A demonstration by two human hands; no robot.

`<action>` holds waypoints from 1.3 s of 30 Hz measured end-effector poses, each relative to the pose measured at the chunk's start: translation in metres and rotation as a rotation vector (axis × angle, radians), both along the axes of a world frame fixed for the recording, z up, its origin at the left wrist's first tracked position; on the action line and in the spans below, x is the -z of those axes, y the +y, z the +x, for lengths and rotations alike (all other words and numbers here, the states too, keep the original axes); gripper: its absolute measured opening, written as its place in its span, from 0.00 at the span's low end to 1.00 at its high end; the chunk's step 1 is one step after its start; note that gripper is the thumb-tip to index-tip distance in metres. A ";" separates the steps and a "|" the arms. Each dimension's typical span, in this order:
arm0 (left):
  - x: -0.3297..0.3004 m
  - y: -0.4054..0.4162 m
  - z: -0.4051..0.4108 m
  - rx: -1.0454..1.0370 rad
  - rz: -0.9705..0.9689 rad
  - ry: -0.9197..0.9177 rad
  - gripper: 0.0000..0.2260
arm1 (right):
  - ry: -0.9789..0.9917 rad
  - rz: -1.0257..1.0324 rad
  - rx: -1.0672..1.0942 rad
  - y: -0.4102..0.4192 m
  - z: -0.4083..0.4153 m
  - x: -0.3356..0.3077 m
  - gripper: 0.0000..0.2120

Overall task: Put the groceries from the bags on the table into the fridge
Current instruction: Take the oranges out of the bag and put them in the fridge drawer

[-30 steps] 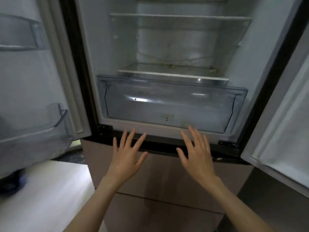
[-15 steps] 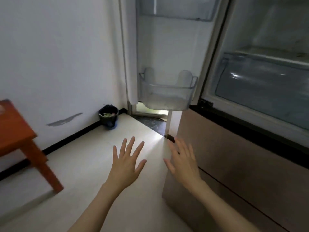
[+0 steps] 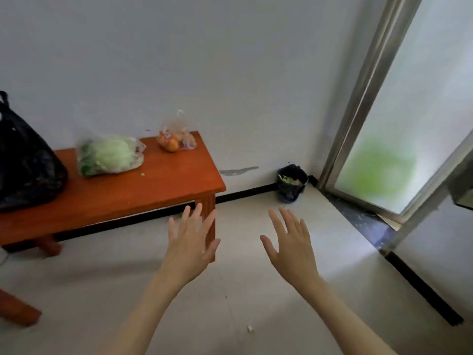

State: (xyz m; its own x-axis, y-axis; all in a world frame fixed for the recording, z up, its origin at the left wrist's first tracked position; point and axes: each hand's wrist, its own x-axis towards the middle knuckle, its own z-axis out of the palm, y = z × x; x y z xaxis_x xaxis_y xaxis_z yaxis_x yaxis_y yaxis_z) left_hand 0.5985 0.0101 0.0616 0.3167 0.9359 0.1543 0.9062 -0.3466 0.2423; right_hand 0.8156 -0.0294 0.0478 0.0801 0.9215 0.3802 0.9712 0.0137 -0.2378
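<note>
Head view (only 1) looks down toward table (image 3: 153,183) and floor (image 3: 256,290).

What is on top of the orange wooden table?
Three bags stand on the table: a black bag at the left, a clear bag of green leafy vegetable, and a clear bag of orange-coloured produce. The black bag hides its contents.

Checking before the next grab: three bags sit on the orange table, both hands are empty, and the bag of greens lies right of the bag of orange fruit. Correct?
Not quite. In the head view the bag of greens lies left of the bag of orange fruit, between it and the black bag. All three do sit on the orange table, and the left hand and right hand are empty.
</note>
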 end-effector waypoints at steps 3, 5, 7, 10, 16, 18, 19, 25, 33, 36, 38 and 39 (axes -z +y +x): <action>0.001 0.034 -0.032 -0.078 -0.014 -0.023 0.27 | 0.010 0.017 -0.043 0.049 -0.027 -0.002 0.27; 0.008 0.052 -0.046 -0.104 -0.040 -0.032 0.27 | 0.008 0.005 -0.080 0.079 -0.040 -0.001 0.27; 0.016 0.072 -0.054 -0.118 -0.072 -0.008 0.27 | 0.009 -0.028 -0.112 0.111 -0.050 0.000 0.28; 0.023 0.113 -0.060 -0.148 -0.107 0.021 0.27 | -0.008 -0.060 -0.137 0.163 -0.061 0.007 0.28; 0.023 0.240 -0.082 -0.157 -0.045 0.076 0.27 | -0.005 -0.082 -0.172 0.291 -0.077 0.008 0.29; 0.015 0.283 -0.090 -0.159 -0.012 0.065 0.27 | -0.017 -0.073 -0.182 0.334 -0.082 0.001 0.29; 0.012 0.303 -0.094 -0.158 0.004 0.065 0.27 | -0.020 -0.079 -0.189 0.354 -0.085 -0.002 0.28; 0.017 0.395 -0.128 -0.200 0.009 0.049 0.27 | -0.016 -0.136 -0.236 0.453 -0.111 -0.005 0.28; 0.045 0.536 -0.157 -0.117 -0.017 0.008 0.27 | 0.139 -0.249 -0.150 0.585 -0.152 0.010 0.27; 0.051 0.601 -0.168 -0.084 -0.083 -0.025 0.27 | 0.337 -0.303 -0.068 0.639 -0.174 0.011 0.25; 0.052 0.640 -0.172 -0.069 -0.090 -0.102 0.28 | 0.432 -0.351 -0.014 0.674 -0.189 0.012 0.26; 0.052 0.659 -0.173 -0.059 -0.075 -0.134 0.28 | 0.474 -0.361 0.011 0.689 -0.195 0.010 0.27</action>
State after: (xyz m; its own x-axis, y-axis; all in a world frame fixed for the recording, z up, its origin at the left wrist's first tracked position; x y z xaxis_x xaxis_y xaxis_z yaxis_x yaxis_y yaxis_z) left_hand 0.4253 0.6692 0.0099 0.2426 0.9626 0.1203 0.8822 -0.2705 0.3853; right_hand 0.6204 0.6598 0.0374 0.1749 0.9839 -0.0362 0.7577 -0.1580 -0.6332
